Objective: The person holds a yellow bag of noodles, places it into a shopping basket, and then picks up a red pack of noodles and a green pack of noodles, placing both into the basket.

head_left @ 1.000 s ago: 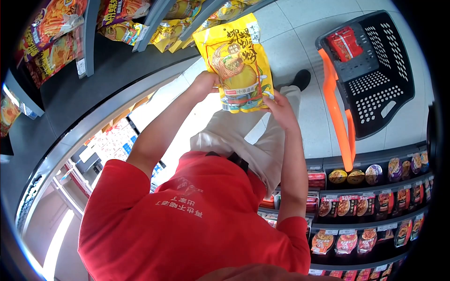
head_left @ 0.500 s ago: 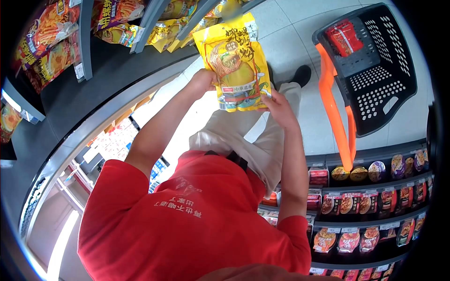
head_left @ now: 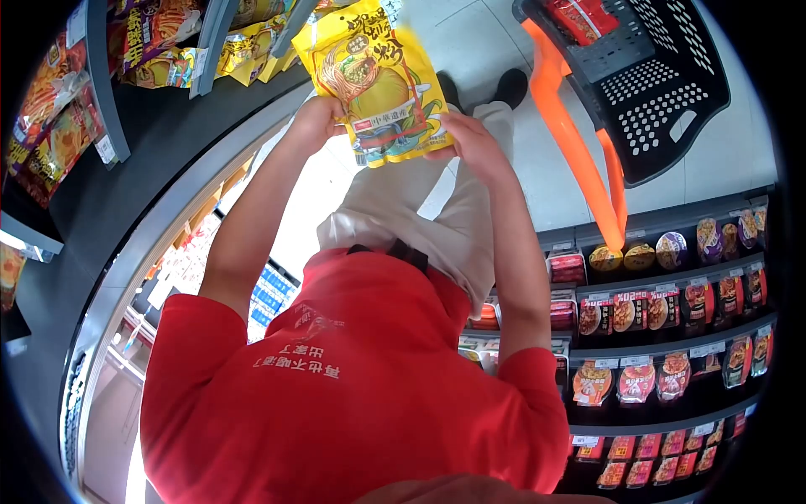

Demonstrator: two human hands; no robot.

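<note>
- Gripping the yellow packet (head_left: 378,80) from both sides, the two hands hold it out in front of the body, above the floor and the person's legs.
- Left hand (head_left: 317,122): closed on the packet's lower left edge, fingers hidden behind the packet.
- Right hand (head_left: 470,143): closed on the packet's lower right corner, thumb on the printed face.
- Packet: printed face toward the camera, tilted, upper end near the shelf (head_left: 210,34) stocked with similar yellow and orange packets.
- Basket (head_left: 663,101): black, with an orange handle (head_left: 579,151), standing on the floor tiles to the right of the packet and apart from it.
- Red packet (head_left: 588,13): lying inside the basket at its far end.
- Lower shelves (head_left: 672,344): at right, carrying rows of bowl-type products with price tags on the rails.
- Person: red shirt, light trousers, dark shoes (head_left: 508,84).
</note>
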